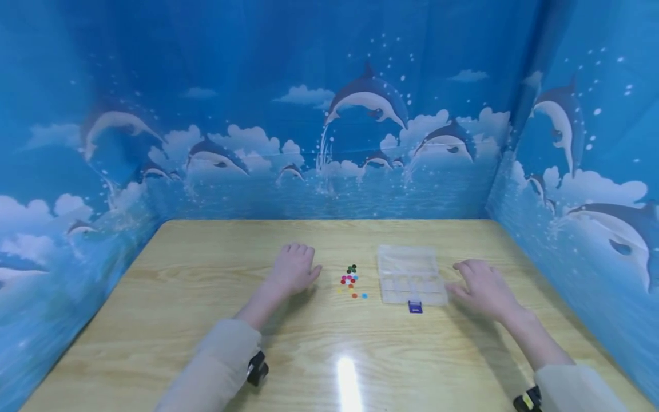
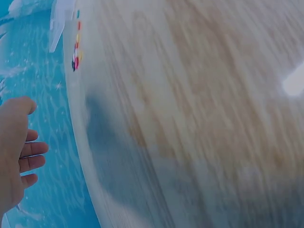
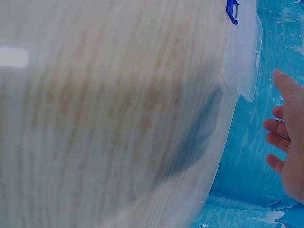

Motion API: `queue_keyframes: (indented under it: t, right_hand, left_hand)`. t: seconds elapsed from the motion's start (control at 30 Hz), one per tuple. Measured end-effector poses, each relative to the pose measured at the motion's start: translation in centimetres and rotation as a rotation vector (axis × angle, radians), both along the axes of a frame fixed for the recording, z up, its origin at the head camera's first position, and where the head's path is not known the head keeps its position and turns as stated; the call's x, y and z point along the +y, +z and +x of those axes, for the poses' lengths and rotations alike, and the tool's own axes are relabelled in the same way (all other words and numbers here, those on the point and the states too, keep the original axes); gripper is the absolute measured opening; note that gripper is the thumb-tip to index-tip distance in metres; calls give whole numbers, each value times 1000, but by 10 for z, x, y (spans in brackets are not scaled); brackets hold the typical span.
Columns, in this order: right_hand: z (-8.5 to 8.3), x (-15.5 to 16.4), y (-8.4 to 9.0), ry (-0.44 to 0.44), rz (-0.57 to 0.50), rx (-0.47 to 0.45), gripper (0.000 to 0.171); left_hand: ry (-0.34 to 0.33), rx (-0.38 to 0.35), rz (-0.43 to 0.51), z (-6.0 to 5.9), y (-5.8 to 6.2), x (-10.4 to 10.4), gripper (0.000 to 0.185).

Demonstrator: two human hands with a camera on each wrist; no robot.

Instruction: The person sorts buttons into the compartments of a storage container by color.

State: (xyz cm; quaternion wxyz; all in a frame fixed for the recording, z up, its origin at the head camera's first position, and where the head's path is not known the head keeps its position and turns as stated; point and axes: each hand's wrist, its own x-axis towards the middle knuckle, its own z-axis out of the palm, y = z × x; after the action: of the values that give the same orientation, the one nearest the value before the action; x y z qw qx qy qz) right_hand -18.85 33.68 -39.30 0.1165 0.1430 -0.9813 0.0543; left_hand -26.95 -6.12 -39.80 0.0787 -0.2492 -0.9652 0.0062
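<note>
Right now my left hand [image 1: 292, 269] rests flat and relaxed on the table [image 1: 180, 297], holding nothing, just left of the little heap of coloured beads [image 1: 351, 280]. My right hand [image 1: 481, 286], fingers spread, hovers beside the clear compartment box [image 1: 410, 273], whose blue latch [image 1: 415, 307] faces me. Bare wood lies on both sides.

On the table [image 1: 180, 297], my left hand [image 1: 292, 270] rests left of a small cluster of beads [image 1: 350, 280]. A compartment box [image 1: 410, 274] lies right of the beads, and my right hand [image 1: 481, 286] sits just beside the box's right edge.
</note>
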Motion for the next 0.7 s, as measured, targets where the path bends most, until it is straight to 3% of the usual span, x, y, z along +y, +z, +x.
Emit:
queue_keyframes:
  t: [0.13, 0.4, 0.57, 0.7]
  right_hand:
    - [2, -1, -4, 39, 20, 8, 51]
    - [6, -3, -9, 86, 65, -1, 57]
    - [7, -4, -12, 90, 60, -10, 58]
    - [7, -3, -13, 94, 54, -13, 56]
  left_hand:
    - [-41, 19, -41, 2, -4, 8, 44]
    - [-116, -50, -44, 6, -11, 24, 42]
    - [-165, -48, -63, 8, -14, 33, 41]
    - [-175, -90, 10, 7, -18, 38, 35]
